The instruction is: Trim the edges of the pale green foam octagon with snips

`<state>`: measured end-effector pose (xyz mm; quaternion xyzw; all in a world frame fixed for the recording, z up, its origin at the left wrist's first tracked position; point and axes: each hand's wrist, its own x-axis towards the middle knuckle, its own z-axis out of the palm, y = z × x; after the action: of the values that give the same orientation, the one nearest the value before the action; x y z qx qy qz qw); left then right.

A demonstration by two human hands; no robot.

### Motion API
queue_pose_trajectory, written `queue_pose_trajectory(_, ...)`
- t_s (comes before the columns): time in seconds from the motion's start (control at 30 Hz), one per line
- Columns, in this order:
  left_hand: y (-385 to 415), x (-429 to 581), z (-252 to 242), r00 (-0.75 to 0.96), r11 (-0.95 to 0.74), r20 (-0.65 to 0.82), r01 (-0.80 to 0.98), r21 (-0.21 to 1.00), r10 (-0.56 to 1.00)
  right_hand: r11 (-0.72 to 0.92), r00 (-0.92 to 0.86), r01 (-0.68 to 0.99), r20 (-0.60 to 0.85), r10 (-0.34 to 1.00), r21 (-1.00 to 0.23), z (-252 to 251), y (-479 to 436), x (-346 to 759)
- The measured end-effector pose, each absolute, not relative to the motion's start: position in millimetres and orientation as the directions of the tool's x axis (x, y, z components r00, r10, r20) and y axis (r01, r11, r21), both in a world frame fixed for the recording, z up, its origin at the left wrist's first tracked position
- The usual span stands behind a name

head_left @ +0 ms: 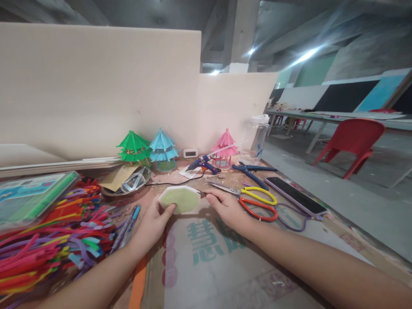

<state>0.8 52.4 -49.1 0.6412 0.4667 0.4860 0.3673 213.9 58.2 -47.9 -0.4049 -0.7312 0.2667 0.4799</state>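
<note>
My left hand (154, 223) grips a pale green octagonal piece with a white rim (180, 199), its thumb lying on the green face. The piece is tilted above the printed cardboard (206, 274). My right hand (229, 210) is closed at the piece's right edge. A small dark tip (202, 194) shows at its fingers, too little to name. Just beyond this hand lie scissors (257, 196) with one yellow and one red-orange handle. A blue glue gun (201, 162) rests farther back.
Colourful fuzzy strips (48, 244) and a plastic case (38, 197) cover the left side. Green (131, 146), blue (162, 148) and pink (226, 143) tiered-roof models stand at the back. Blue pliers (251, 171), a phone (294, 195) and a bottle (257, 137) are on the right.
</note>
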Motion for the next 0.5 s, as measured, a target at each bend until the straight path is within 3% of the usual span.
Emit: queue_pose_trajectory(0.5, 51.1, 1.8, -48.8, 0.104, -0.319, 0.302, 0.266, 0.910, 0.948, 0.525, -0.193, 0.357, 0.489, 0.851, -0.773, -47.0, 55.5, 211.9)
